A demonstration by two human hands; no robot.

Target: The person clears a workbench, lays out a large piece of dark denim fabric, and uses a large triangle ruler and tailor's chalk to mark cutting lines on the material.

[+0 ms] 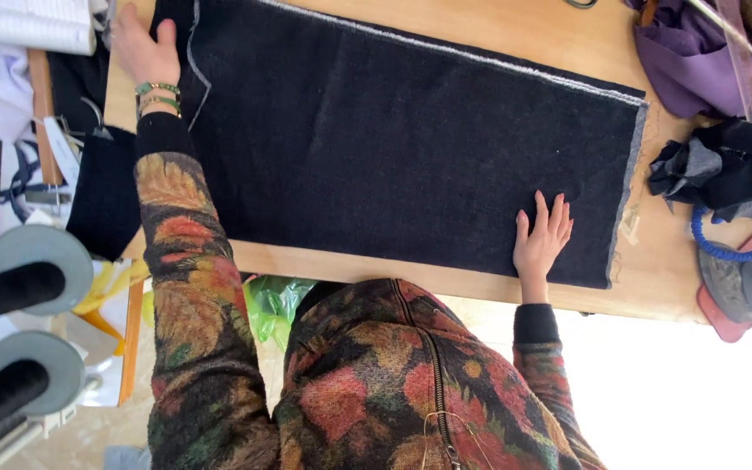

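A large piece of dark navy denim cloth (pixel 393 139) lies spread flat on a wooden table (pixel 654 278), with a pale frayed edge along its far and right sides. My right hand (pixel 543 237) rests palm down on the cloth near its near right corner, fingers spread. My left hand (pixel 144 48), with green bead bracelets on the wrist, lies flat at the cloth's far left edge, thumb on the fabric. Neither hand grips anything. My sleeves and jacket have a flowered pattern.
Purple cloth (pixel 685 61) and a clear ruler (pixel 737 43) lie at the far right. Dark fabric scraps (pixel 724 170), a blue coiled cord (pixel 737 252) and a grey iron on a red pad (pixel 746 292) sit right. Black thread cones (pixel 10 292) stand left; a green bag (pixel 276 305) lies below the table.
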